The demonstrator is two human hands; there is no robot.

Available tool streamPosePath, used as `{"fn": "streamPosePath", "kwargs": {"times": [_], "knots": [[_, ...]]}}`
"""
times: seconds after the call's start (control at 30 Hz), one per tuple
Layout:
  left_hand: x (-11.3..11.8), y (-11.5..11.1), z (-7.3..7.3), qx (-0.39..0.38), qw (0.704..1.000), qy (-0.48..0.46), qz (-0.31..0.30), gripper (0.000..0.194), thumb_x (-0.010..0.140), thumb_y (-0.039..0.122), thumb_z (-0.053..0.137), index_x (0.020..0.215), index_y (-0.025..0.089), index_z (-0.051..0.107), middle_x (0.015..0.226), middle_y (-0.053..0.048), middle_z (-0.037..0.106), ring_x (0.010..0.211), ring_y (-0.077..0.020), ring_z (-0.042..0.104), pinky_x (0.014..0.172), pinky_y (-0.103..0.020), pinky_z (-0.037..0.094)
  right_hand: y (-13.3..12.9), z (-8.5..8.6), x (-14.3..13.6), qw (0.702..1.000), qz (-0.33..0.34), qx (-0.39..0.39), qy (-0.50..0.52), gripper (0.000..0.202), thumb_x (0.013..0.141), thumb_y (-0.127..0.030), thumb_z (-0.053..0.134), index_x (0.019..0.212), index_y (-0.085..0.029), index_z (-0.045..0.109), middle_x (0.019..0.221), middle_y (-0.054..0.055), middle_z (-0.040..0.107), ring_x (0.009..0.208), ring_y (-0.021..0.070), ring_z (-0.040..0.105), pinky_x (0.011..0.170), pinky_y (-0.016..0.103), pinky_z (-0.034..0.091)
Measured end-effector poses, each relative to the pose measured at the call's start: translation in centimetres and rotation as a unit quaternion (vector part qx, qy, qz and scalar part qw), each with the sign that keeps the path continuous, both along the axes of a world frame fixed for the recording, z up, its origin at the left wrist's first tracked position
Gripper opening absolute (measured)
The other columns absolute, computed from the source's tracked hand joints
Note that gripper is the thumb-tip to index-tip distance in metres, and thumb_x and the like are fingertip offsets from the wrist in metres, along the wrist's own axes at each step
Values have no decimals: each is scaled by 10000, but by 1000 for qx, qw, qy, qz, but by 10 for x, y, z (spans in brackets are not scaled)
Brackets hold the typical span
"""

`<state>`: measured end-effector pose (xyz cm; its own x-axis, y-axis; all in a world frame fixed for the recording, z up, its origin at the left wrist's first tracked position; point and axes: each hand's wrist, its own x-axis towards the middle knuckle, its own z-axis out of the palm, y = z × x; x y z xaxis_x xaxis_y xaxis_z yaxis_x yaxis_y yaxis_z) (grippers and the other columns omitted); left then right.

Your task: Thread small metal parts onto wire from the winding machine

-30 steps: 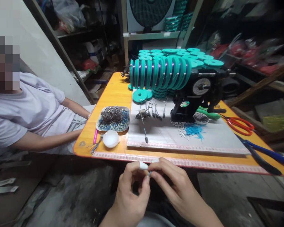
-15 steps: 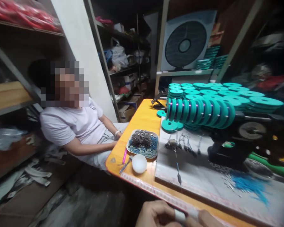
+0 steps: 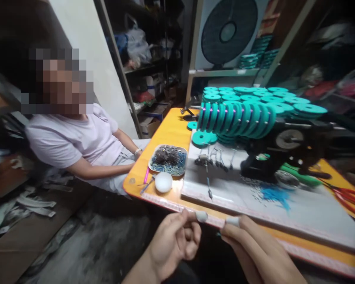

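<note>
At the table's front edge, my left hand (image 3: 176, 238) has its fingers curled in and its thumb against the index finger, whose tip wears a white cover. Whatever it may pinch is too small to see. My right hand (image 3: 257, 246) is close beside it, fingers pressed together, also with a white-covered fingertip. A tiny bluish bit shows at its fingertips, too small to name. Beyond the hands lies a grey board (image 3: 225, 193) with small dark weights on wires (image 3: 210, 191) and a pile of blue strands (image 3: 275, 195).
A black winding machine (image 3: 263, 154) carries a row of green discs (image 3: 233, 118); more green disc stacks (image 3: 307, 108) stand behind. On the yellow table (image 3: 162, 130) are a tray of small parts (image 3: 182, 173), a white bowl (image 3: 163, 182) and red-handled tools (image 3: 350, 197). A person (image 3: 77, 146) sits at left.
Both hands have come up further into view and moved apart from each other. The camera view has shifted, so the table and machine sit higher and further left.
</note>
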<state>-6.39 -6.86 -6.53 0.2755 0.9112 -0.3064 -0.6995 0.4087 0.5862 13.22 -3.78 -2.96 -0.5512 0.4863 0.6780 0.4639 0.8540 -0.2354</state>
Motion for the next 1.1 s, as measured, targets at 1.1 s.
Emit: {"fn": "streamPosePath", "kwargs": {"times": [1.1], "knots": [[10, -11, 9, -9, 997, -70, -10, 450, 715, 81, 816, 569, 138, 394, 575, 84, 309, 468, -19, 165, 363, -112, 171, -12, 0, 3, 993, 26, -117, 16, 122, 1018, -87, 449, 987, -159, 544, 799, 45, 548, 698, 163, 486, 607, 266, 402]]}}
